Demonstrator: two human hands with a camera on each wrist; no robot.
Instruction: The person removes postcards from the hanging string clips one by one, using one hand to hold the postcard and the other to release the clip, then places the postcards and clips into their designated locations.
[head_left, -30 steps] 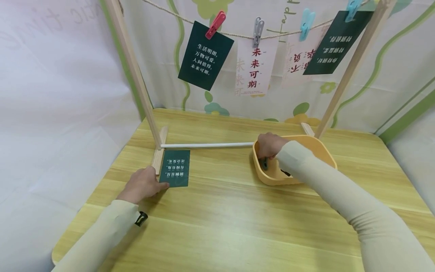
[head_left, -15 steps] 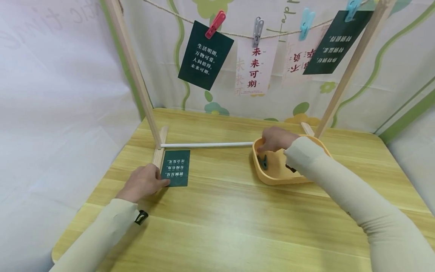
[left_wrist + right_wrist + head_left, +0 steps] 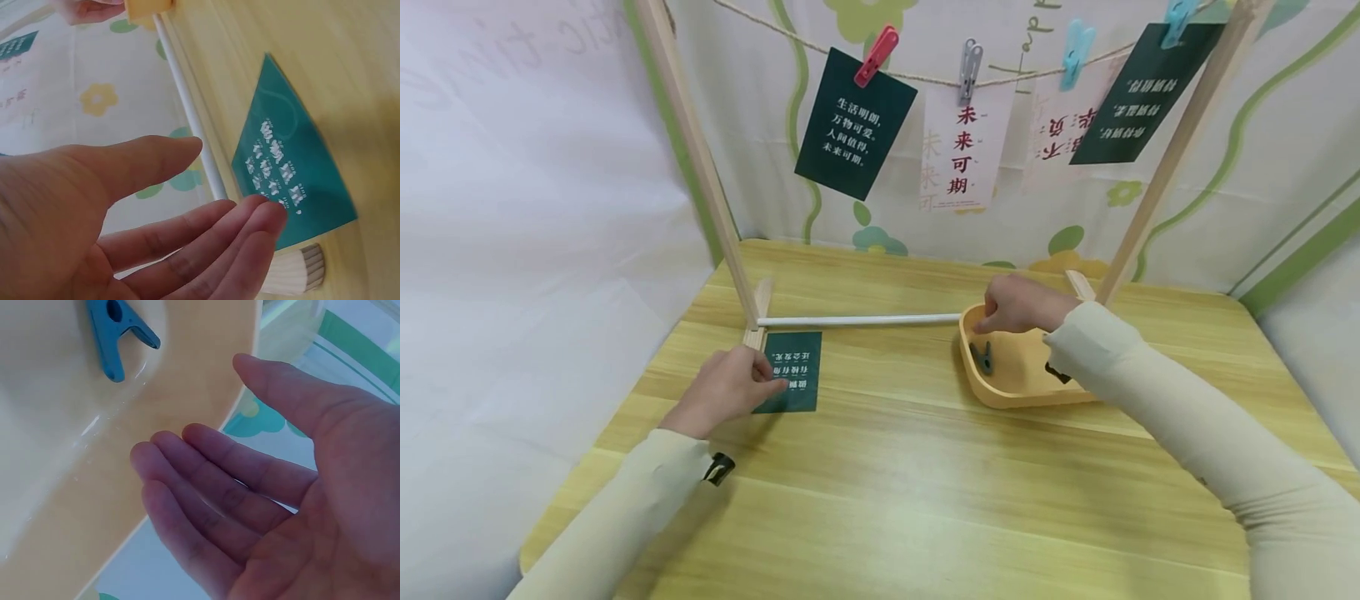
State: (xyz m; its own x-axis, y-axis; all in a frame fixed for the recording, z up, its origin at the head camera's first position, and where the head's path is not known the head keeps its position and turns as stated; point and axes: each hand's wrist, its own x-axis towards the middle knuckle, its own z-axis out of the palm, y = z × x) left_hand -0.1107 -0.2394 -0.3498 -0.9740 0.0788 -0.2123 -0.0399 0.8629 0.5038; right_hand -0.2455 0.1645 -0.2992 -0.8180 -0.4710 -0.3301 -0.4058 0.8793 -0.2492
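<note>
A dark green card with white Chinese characters lies on the table at the left. My left hand is over its left side, and the left wrist view shows thumb and fingers apart with nothing between them. Over the left end of an orange plastic basin is my right hand. In the right wrist view its fingers are loosely extended and hold nothing. Inside the basin, below that hand, lies a dark teal clothespin, seen larger as a blue clothespin in the right wrist view.
A wooden frame rises at both sides, its left post behind the card. A white rod runs low between the sides. On the twine hang several cards, held by red, grey and light blue clothespins.
My right hand has risen from inside the basin and shifted slightly right, uncovering the clothespin. My left hand has moved right and away from me, further over the card, which stays in place.
</note>
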